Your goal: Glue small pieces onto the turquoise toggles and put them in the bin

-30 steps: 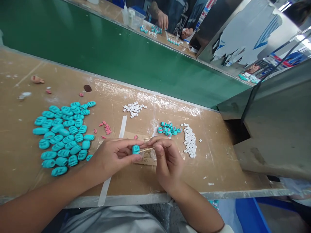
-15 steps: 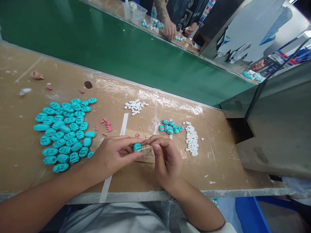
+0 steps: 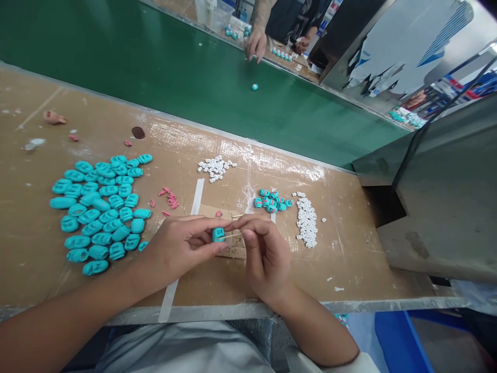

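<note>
Between the thumb and fingers of my left hand (image 3: 184, 241) is a small teal molded piece (image 3: 218, 234) with dark grooves. My right hand (image 3: 269, 248) pinches a thin pale wooden stick (image 3: 233, 236), its far end against the teal piece. Both hands almost meet above a small board (image 3: 235, 252) on the table. Many similar teal pieces lie loose left of my left arm. Small pink parts (image 3: 172, 199) are scattered beyond my left hand. Past my right hand sits a cluster of teal pieces with pink in them (image 3: 271, 203).
Small white parts lie in a far pile (image 3: 215, 167) and a right-hand pile (image 3: 306, 223). Beyond the table's edge runs a green belt (image 3: 174, 77) carrying one small teal-and-white piece (image 3: 254, 87). A co-worker's hand (image 3: 256, 44) reaches over it. A metal housing (image 3: 446, 197) stands right.
The co-worker's hand has moved left and out over the green belt, where a teal-and-white piece now lies. My hands keep nearly the same grip, and the view has shifted slightly.
</note>
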### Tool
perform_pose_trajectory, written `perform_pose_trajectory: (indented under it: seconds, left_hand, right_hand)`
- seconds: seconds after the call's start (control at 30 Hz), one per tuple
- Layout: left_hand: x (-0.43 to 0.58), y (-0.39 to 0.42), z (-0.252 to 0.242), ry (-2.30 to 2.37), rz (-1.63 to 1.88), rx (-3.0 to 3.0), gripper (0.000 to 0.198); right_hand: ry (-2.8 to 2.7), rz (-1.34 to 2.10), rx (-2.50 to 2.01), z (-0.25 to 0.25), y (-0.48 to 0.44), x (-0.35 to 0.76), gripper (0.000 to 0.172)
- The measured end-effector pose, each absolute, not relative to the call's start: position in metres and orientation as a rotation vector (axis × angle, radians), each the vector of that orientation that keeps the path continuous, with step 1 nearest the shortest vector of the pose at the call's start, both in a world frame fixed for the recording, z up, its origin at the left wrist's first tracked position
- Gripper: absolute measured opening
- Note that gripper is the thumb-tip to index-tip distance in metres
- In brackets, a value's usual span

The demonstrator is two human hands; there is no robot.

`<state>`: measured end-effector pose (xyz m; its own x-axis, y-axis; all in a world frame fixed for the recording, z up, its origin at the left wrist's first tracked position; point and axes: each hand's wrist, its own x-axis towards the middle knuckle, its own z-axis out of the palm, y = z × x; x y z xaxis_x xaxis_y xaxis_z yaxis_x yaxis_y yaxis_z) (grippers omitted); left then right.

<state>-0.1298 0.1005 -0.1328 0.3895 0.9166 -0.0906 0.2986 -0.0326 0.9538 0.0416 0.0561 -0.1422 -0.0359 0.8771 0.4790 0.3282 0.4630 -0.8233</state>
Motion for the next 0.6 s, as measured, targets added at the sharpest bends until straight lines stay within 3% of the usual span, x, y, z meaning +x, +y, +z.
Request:
perform_pose_trajectory:
  seconds: [0.23,0.43,0.6]
  left_hand:
    - [-0.130,0.106,-0.127,1.175,0.752,1.544,0.029]
    - [-0.137,0.119,-0.126,1.351,0.941,1.397,0.027]
    - [-0.138,0.121,-0.130,1.367,0.945,1.405,0.028]
  right_hand:
    - [-1.521,0.521,-1.133,-0.142,0.066,0.056,0.015]
    - [-2.124,0.228,-1.124,-0.131,0.079,0.065,0.011]
    - [-2.385,0.184,-1.116,-0.138,0.081,0.064,0.011]
